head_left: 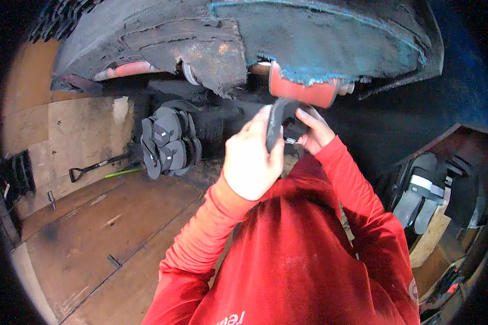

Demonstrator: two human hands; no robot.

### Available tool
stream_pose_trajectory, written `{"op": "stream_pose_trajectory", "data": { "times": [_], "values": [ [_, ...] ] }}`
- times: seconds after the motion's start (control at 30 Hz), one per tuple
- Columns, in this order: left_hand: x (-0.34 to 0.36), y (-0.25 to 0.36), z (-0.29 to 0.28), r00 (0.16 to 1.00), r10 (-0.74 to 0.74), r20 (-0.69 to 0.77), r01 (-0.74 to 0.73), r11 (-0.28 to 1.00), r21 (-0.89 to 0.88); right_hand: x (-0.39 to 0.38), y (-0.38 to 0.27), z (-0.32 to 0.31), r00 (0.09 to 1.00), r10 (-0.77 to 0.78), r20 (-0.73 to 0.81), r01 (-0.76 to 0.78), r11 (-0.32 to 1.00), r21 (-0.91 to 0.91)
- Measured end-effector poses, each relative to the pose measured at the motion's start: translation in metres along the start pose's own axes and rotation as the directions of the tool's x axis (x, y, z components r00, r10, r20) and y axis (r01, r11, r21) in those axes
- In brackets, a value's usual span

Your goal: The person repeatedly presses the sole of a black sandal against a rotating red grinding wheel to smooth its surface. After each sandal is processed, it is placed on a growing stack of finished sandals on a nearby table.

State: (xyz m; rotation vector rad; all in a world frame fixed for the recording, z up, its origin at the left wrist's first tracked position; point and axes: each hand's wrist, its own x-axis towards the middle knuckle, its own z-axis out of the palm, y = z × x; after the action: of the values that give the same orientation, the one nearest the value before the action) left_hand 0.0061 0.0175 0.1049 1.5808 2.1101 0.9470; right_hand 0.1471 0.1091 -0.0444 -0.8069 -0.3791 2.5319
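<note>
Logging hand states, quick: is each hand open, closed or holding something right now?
Left hand: closed, holding a curved dark-grey rubber-looking flip-flop.
Right hand: closed, holding the same flip-flop, some fingers hidden.

Light glares off the bare left hand (253,162), black shadow lies beyond, and brown wooden panels (81,244) curve near the dark rim.

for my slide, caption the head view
Left hand and right hand hold a dark flip-flop near a red sanding roller
</note>
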Motion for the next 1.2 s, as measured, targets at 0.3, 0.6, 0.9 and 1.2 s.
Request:
{"op": "stream_pose_trajectory", "data": {
  "times": [0.3, 0.6, 0.9, 1.2],
  "values": [
    [-0.017, 0.035, -0.048, 1.0, -0.012, 0.023, 0.011, 0.999, 0.038, -0.008, 0.01, 0.034, 0.996, 0.048, 0.079, -0.047, 0.999, -0.016],
    [-0.021, 0.001, -0.019, 0.999, -0.042, -0.029, 0.041, 0.998, -0.036, 0.0, -0.003, 0.023, 1.0, -0.001, 0.031, 0.006, 0.989, -0.146],
    [-0.049, 0.053, -0.072, 1.0, 0.008, 0.029, -0.009, 0.999, 0.035, -0.034, 0.017, 0.056, 0.996, 0.005, 0.089, -0.009, 0.999, 0.043],
    [-0.026, 0.026, -0.039, 1.0, -0.007, 0.021, 0.008, 0.999, -0.037, -0.013, -0.017, 0.046, 0.985, 0.099, 0.144, -0.086, 0.992, -0.098]
  ]
}}
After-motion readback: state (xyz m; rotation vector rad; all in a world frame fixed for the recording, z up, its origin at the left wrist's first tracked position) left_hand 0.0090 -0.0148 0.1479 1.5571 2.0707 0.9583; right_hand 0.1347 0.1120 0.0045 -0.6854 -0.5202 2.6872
